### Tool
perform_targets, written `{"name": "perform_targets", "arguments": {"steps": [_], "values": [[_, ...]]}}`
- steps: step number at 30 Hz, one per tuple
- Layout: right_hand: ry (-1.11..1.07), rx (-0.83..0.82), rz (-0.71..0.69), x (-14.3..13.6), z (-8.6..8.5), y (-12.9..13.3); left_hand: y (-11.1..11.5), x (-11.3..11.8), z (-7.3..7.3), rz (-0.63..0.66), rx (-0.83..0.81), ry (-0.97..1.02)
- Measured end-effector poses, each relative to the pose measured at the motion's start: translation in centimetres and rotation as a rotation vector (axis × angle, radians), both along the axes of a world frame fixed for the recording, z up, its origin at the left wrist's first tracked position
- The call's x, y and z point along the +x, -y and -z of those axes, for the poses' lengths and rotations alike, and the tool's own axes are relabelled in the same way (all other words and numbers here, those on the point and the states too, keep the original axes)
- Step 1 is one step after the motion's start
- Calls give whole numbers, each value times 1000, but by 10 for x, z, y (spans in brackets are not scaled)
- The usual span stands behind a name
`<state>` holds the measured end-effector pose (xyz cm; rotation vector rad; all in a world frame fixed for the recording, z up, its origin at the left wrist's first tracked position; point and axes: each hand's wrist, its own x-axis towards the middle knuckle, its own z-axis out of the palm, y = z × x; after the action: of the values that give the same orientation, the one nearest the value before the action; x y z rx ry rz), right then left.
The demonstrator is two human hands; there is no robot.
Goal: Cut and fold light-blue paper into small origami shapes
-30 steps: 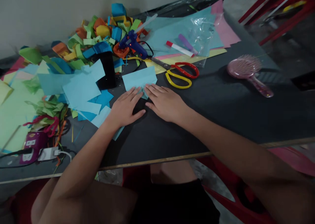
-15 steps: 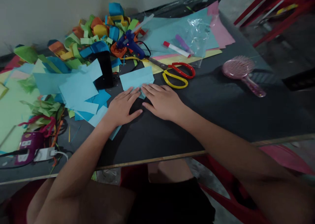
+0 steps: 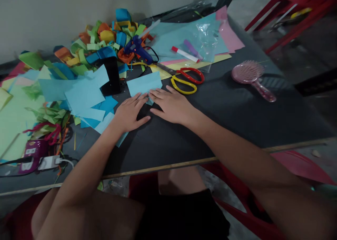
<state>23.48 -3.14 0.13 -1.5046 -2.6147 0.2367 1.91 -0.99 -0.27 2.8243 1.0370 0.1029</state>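
Observation:
A light blue sheet of paper point(image 3: 144, 82) lies on the dark table, its near edge partly covered by my fingers. My left hand point(image 3: 131, 112) rests flat at its near left side, fingers stretched out and thumb apart. My right hand point(image 3: 171, 104) presses flat on the near right side, fingers spread. The fingertips of both hands almost meet on the paper. Just right of the sheet are scissors point(image 3: 181, 79) with one red and one yellow handle. More light blue paper pieces point(image 3: 84, 94) lie left of my left hand.
Behind the sheet stand a blue glue gun point(image 3: 139, 49) and a heap of colourful paper strips point(image 3: 105, 36). A black stand point(image 3: 112, 75) is left of it. A red-capped marker point(image 3: 185, 54) and a pink hairbrush point(image 3: 249, 73) lie rightward. A purple power socket point(image 3: 33, 155) sits at left.
The camera view has shifted slightly. My right hand's index finger has lifted or spread a little more, while both hands stay on the blue paper.

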Motion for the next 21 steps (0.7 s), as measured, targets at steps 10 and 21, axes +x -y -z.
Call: {"name": "perform_targets", "arguments": {"steps": [10, 21], "values": [[-40, -163, -5, 7, 4, -11, -2, 0, -1, 30, 42, -48], [-172, -342, -121, 33, 10, -31, 1, 2, -7, 50, 65, -89]]}}
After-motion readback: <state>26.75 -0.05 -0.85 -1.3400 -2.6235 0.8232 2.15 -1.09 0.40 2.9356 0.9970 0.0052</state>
